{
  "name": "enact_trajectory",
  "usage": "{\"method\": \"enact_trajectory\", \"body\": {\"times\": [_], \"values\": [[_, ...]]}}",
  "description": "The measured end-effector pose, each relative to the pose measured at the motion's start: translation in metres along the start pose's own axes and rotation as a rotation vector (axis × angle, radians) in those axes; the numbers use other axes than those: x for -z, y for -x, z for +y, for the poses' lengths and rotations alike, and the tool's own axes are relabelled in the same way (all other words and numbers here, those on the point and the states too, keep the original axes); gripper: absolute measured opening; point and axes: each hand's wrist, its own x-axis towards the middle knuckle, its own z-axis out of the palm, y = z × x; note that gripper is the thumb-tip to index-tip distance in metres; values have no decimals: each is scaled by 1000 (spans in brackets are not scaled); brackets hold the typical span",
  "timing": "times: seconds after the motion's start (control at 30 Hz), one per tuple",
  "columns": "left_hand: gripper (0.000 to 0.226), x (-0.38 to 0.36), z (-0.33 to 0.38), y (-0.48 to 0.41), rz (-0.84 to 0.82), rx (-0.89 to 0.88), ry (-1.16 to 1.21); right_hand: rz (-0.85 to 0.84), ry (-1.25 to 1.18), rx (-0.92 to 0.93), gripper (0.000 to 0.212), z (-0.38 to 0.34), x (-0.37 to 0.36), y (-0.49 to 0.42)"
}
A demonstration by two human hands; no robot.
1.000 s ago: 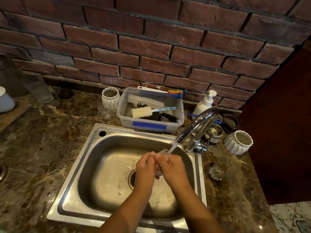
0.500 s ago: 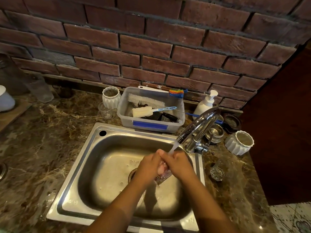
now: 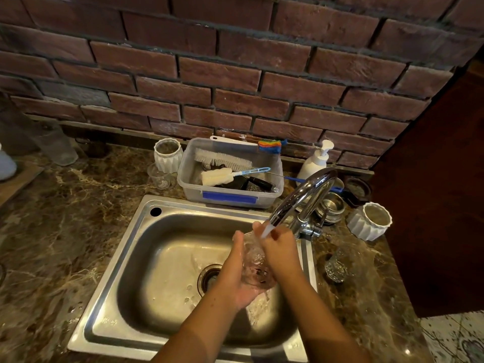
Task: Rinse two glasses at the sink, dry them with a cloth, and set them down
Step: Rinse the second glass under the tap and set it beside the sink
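The left hand [image 3: 235,273] and right hand [image 3: 281,248] cup the clear patterned glass [image 3: 255,262] beneath the curved chrome tap [image 3: 303,192], so running water rinses it.

2 hands on 1 clear patterned drinking glass [image 3: 255,263], over stainless steel sink basin [image 3: 162,258]. Left hand [image 3: 235,279] cups its base and left side; right hand [image 3: 281,247] wraps its right side. Water stream [image 3: 267,229] from curved chrome tap [image 3: 303,197] lands at top of grip. 2nd clear glass [image 3: 337,265] stands right of grip on brown marble counter [image 3: 65,231], apart.
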Motion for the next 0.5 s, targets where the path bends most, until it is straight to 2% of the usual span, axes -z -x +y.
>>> {"method": "enact_trajectory", "body": {"times": [0.1,0.17,0.23,0.33,0.4,0.5], "values": [[63,-7,6,-2,151,-197,-191,45,163,-24,32,3,-14,3],[57,-7,5,-6,257,-339,-369,62,67,-27,33,3,-27,12],[54,-3,3,-9,247,-397,-442,55,48,87,32,4,-34,22],[59,6,11,-5,142,-223,-264,-64,302,207,38,1,-25,18],[68,10,19,0,52,-93,-156,-120,241,48,42,-11,-14,6],[81,6,23,4,-17,-36,-93,-26,95,-151,34,-24,-5,-9]]}}
